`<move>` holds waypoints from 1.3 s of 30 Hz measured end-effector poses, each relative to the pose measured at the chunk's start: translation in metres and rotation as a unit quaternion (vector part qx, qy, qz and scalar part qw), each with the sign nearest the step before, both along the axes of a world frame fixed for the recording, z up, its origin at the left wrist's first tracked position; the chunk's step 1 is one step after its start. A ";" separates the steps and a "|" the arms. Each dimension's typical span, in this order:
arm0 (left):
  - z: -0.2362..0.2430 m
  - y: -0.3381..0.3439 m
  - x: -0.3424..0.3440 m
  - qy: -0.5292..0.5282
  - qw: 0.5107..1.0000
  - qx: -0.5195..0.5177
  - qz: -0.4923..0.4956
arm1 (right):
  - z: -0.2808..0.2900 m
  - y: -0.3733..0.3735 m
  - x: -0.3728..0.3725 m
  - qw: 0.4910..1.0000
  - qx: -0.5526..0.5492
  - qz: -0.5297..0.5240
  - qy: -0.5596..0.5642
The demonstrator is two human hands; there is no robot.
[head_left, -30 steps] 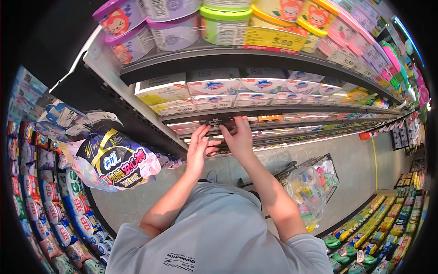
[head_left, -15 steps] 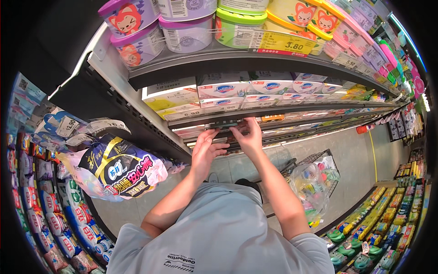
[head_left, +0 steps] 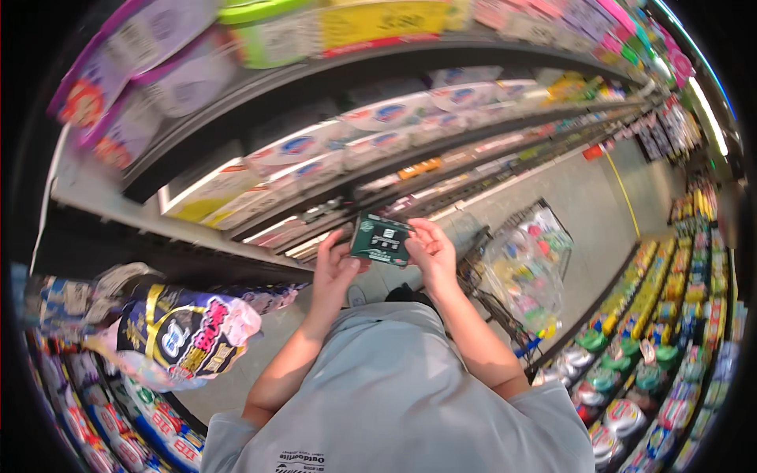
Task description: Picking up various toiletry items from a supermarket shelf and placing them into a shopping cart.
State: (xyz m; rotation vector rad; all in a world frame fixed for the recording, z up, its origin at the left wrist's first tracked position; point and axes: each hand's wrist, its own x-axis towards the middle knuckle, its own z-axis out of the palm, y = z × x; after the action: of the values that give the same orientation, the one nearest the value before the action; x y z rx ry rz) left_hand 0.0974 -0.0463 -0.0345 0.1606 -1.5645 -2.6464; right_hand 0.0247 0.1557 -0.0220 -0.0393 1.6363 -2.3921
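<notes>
A small flat dark green box (head_left: 380,239) with pale print is held up in front of my body, away from the shelves. My right hand (head_left: 433,251) grips its right end, the thumb across the front face. At the opposite end my left hand (head_left: 334,263) has its fingers curled against the box's edge. Behind it run the lower shelves (head_left: 323,214) of small packages, and above those is a row of white soap boxes (head_left: 300,147).
Tubs with purple, green and yellow lids fill the top shelf (head_left: 268,83). A large dark and pink bag (head_left: 185,335) hangs at left. To my right, a wire shopping cart (head_left: 564,244) holds a clear plastic bag (head_left: 520,276) of goods. More stocked shelves (head_left: 639,370) curve round behind.
The green box has come out from the shelf toward me, now between both hands. My view has turned, so the shelves tilt and the tubs sit further left.
</notes>
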 end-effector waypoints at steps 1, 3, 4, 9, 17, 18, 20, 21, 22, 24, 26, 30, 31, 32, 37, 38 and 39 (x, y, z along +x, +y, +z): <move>-0.001 0.005 -0.003 -0.005 1.000 -0.009 -0.019 | -0.006 0.008 0.007 1.000 0.015 -0.011 -0.009; -0.007 0.015 -0.011 -0.031 0.996 -0.057 -0.059 | -0.017 0.021 0.016 0.996 0.054 -0.028 -0.065; -0.012 0.018 -0.012 -0.051 0.991 -0.099 -0.078 | -0.021 0.029 0.021 0.994 0.073 -0.015 -0.078; -0.032 0.041 -0.016 -0.110 0.982 -0.092 -0.121 | -0.040 0.076 0.042 0.987 0.107 0.063 -0.104; -0.052 0.122 -0.005 -0.208 0.923 -0.127 -0.299 | -0.068 0.226 0.084 0.971 0.072 -0.183 -0.137; -0.050 0.130 -0.001 -0.211 0.920 -0.144 -0.299 | -0.069 0.252 0.086 0.952 0.067 -0.251 -0.162; -0.066 0.140 0.006 -0.226 0.912 -0.148 -0.309 | -0.095 0.309 0.089 0.910 0.048 -0.375 -0.169; -0.070 0.142 0.010 -0.244 0.905 -0.156 -0.311 | -0.094 0.327 0.083 0.884 0.083 -0.424 -0.177; -0.073 0.146 0.013 -0.259 0.898 -0.163 -0.315 | -0.114 0.353 0.078 0.865 0.092 -0.457 -0.184; -0.081 0.153 0.018 -0.265 0.895 -0.169 -0.315 | -0.158 0.397 0.061 0.846 0.143 -0.477 -0.190; -0.087 0.161 0.022 -0.282 0.889 -0.183 -0.312 | -0.193 0.428 0.042 0.816 0.167 -0.464 -0.301; -0.088 0.173 0.032 -0.299 0.888 -0.216 -0.274 | -0.268 0.448 0.005 0.823 0.157 -0.404 -0.366; -0.087 0.175 0.036 -0.300 0.890 -0.219 -0.264 | -0.282 0.448 -0.003 0.821 0.191 -0.388 -0.373; -0.089 0.174 0.043 -0.301 0.895 -0.217 -0.247 | -0.302 0.446 -0.013 0.819 0.226 -0.368 -0.378; -0.097 0.178 0.078 -0.340 0.892 -0.233 -0.186 | -0.323 0.437 -0.028 0.762 0.502 -0.361 -0.194; -0.098 0.178 0.088 -0.344 0.891 -0.237 -0.179 | -0.317 0.429 -0.030 0.767 0.498 -0.355 -0.195; -0.098 0.180 0.098 -0.361 0.886 -0.236 -0.172 | -0.314 0.421 -0.032 0.774 0.507 -0.324 -0.196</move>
State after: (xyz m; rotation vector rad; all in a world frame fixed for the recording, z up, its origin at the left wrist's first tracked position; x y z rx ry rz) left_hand 0.1956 0.1332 -0.1323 1.0195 -2.6253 -2.4482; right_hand -0.0070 0.5765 -0.3359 1.2809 2.7040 -1.2759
